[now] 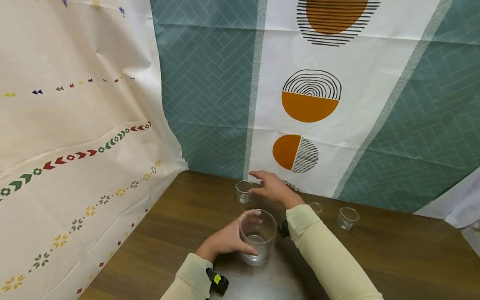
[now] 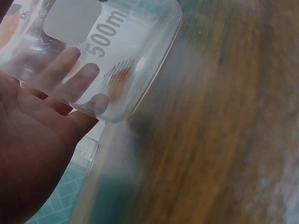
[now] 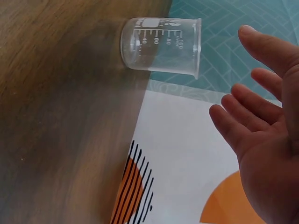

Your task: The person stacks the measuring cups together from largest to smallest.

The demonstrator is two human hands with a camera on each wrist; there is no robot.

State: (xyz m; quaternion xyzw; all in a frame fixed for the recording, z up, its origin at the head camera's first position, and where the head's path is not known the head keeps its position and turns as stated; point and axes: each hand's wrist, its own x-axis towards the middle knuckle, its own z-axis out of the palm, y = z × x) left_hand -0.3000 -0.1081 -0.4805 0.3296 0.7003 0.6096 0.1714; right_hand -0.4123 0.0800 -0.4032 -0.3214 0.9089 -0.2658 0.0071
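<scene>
My left hand point(image 1: 223, 240) grips a large clear glass beaker point(image 1: 258, 239), thumb on the near side and fingers round the far side. In the left wrist view the beaker point(image 2: 145, 44) carries a "500m" marking, and the fingers show through its glass. My right hand point(image 1: 273, 189) reaches over the back of the table, fingers spread, holding nothing. Close by its fingertips stands a small glass beaker point(image 1: 243, 193), upright. The right wrist view shows this small beaker point(image 3: 161, 46) with white graduations up to 100, a gap separating it from the right hand point(image 3: 273, 154).
Two more small beakers stand to the right: one point(image 1: 316, 207) partly hidden behind the right sleeve, another point(image 1: 347, 220) farther right. The brown wooden table point(image 1: 397, 254) ends at a patterned cloth point(image 1: 210, 104) behind and a cream cloth point(image 1: 82, 200) at left.
</scene>
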